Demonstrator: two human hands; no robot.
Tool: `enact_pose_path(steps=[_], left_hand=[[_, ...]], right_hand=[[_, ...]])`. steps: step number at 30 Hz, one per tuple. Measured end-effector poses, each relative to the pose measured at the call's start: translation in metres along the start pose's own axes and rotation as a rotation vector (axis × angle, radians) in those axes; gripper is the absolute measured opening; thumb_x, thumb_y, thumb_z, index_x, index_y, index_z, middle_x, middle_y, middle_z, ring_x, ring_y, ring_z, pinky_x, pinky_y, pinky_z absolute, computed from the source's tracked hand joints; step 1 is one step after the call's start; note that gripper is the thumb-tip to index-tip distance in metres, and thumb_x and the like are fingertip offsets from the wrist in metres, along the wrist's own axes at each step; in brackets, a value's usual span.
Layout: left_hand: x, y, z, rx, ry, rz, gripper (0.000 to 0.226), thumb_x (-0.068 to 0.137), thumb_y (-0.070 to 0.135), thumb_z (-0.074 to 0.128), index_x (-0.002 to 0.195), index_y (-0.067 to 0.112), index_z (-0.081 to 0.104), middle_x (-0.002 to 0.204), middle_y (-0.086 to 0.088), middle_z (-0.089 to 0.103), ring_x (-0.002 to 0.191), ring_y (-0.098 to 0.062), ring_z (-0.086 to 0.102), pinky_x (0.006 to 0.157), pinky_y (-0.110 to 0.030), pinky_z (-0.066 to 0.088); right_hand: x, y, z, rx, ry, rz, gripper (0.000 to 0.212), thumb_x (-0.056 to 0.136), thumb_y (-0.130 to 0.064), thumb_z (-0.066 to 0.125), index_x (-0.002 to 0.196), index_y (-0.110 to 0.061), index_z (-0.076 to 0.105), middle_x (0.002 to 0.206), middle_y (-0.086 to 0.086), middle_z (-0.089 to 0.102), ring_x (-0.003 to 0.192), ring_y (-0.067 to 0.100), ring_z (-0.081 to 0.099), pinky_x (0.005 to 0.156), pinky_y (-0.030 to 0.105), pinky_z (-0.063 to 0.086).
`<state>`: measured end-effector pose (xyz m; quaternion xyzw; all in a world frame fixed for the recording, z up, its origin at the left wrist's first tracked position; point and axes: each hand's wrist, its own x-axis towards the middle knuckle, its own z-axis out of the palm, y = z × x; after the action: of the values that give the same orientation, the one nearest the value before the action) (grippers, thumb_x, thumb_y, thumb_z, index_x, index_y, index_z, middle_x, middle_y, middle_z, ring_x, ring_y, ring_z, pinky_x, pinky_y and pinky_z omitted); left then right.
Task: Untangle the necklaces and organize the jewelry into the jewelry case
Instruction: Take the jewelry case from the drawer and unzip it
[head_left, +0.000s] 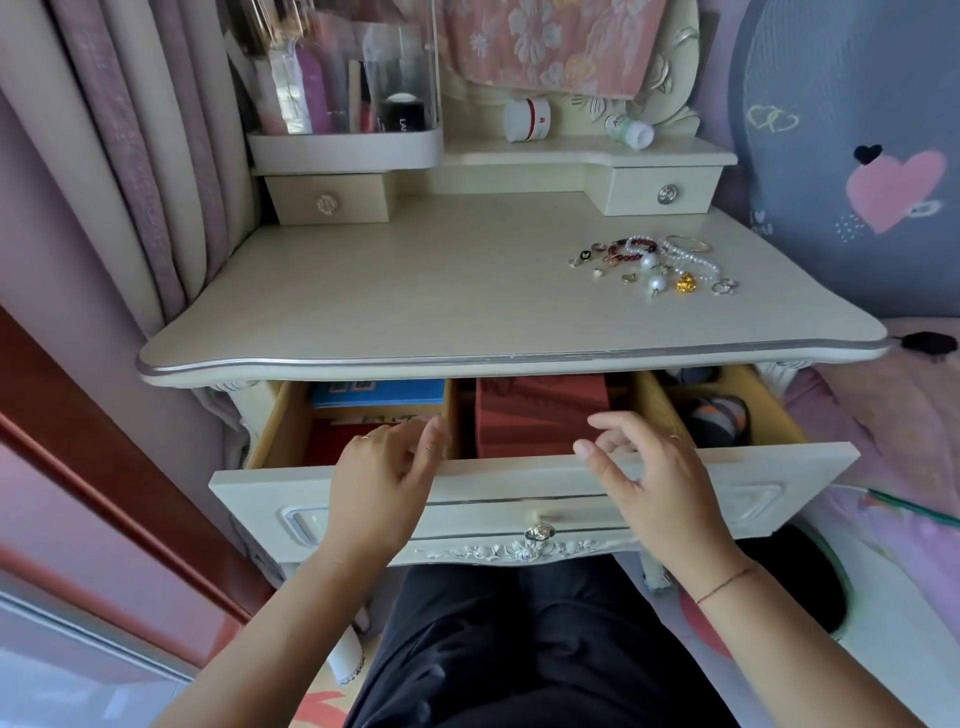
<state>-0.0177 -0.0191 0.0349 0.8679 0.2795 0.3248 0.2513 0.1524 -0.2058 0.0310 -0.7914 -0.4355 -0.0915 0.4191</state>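
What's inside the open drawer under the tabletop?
The drawer has three compartments: left, a blue flat item and something red; middle, a dark red box; right, a dark striped object. The tabletop covers its back, and the left hand and right hand hide part of the front.

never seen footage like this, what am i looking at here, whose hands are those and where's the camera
There is no machine here. One camera worn on a person's head looks down at their own two bare hands. The left hand and right hand hover over the open drawer of a dressing table, both holding nothing. Between them, in the drawer's middle compartment, lies a red box. A jumbled pile of jewelry, with beads, pearls and rings, sits on the tabletop's far right.
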Motion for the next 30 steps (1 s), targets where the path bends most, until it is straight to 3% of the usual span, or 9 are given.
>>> enact_pose_path(steps=[3,8,14,17,19,20,24,27,30], left_hand=[[0.003,0.006,-0.003,0.009,-0.016,-0.012,0.069,0.092,0.065,0.024,0.073,0.016,0.069,0.059,0.000,0.064,0.058,-0.019,0.059,0.057,-0.042,0.047],[-0.002,0.013,-0.004,0.032,-0.039,-0.012,0.063,0.089,0.066,0.024,0.073,0.026,0.071,0.048,0.011,0.055,0.052,-0.009,0.054,0.051,-0.028,0.039],[-0.016,0.024,-0.005,0.212,-0.188,-0.008,0.088,0.081,0.080,0.006,0.076,0.017,0.068,0.052,-0.003,0.055,0.057,-0.020,0.056,0.058,-0.042,0.047],[-0.020,0.033,-0.005,0.138,-0.236,-0.043,0.074,0.085,0.080,0.013,0.074,0.028,0.065,0.055,0.000,0.058,0.059,-0.015,0.056,0.060,-0.039,0.047],[-0.022,0.039,-0.001,-0.054,-0.258,-0.109,0.052,0.085,0.073,0.025,0.086,0.036,0.062,0.065,0.005,0.061,0.065,-0.011,0.057,0.064,-0.036,0.046],[-0.022,0.041,0.002,-0.096,-0.292,-0.133,0.053,0.082,0.071,0.027,0.101,0.035,0.062,0.077,0.008,0.064,0.073,-0.009,0.057,0.070,-0.034,0.046],[-0.019,0.041,0.009,0.016,-0.482,-0.161,0.092,0.071,0.082,0.019,0.143,0.025,0.035,0.132,0.001,0.060,0.123,-0.022,0.053,0.103,-0.038,0.039],[-0.015,0.046,0.010,0.081,-0.594,-0.175,0.102,0.070,0.082,0.014,0.151,0.020,0.022,0.144,-0.002,0.050,0.135,-0.024,0.042,0.113,-0.041,0.028],[-0.014,0.053,0.008,0.025,-0.620,-0.243,0.096,0.075,0.078,0.021,0.152,0.021,0.020,0.145,0.000,0.049,0.137,-0.023,0.040,0.115,-0.041,0.025]], right_hand=[[0.010,-0.003,-0.005,0.004,-0.024,0.081,0.050,0.084,-0.066,0.044,0.100,-0.024,0.065,0.065,-0.012,0.057,0.065,0.002,0.056,0.059,0.027,0.047],[0.007,-0.005,-0.006,-0.060,-0.036,0.024,0.040,0.086,-0.065,0.046,0.084,-0.029,0.062,0.052,-0.008,0.046,0.053,0.009,0.049,0.047,0.019,0.032],[-0.013,-0.013,-0.011,-0.037,-0.085,0.014,0.040,0.085,-0.066,0.041,0.078,-0.029,0.056,0.046,-0.002,0.049,0.046,0.011,0.051,0.045,0.032,0.043],[-0.020,-0.010,-0.015,-0.039,-0.067,0.057,0.041,0.083,-0.069,0.044,0.077,-0.029,0.053,0.047,-0.004,0.046,0.051,0.008,0.053,0.048,0.028,0.041],[-0.021,-0.007,-0.018,-0.068,-0.043,0.119,0.046,0.080,-0.073,0.048,0.082,-0.027,0.052,0.057,-0.007,0.049,0.062,0.008,0.053,0.052,0.024,0.037],[-0.021,-0.007,-0.019,-0.094,-0.060,0.163,0.050,0.077,-0.073,0.050,0.088,-0.025,0.053,0.068,-0.008,0.054,0.070,0.011,0.055,0.056,0.025,0.038],[-0.013,-0.013,-0.027,-0.263,-0.334,0.383,0.076,0.077,-0.072,0.049,0.130,-0.017,0.043,0.124,0.000,0.054,0.117,0.020,0.051,0.083,0.031,0.043],[-0.003,-0.020,-0.028,-0.415,-0.574,0.471,0.078,0.077,-0.082,0.031,0.118,-0.018,0.048,0.105,-0.004,0.060,0.098,0.021,0.057,0.071,0.032,0.046],[-0.002,-0.020,-0.024,-0.404,-0.576,0.489,0.078,0.075,-0.085,0.028,0.113,-0.020,0.050,0.097,-0.005,0.061,0.091,0.020,0.058,0.073,0.033,0.050]])
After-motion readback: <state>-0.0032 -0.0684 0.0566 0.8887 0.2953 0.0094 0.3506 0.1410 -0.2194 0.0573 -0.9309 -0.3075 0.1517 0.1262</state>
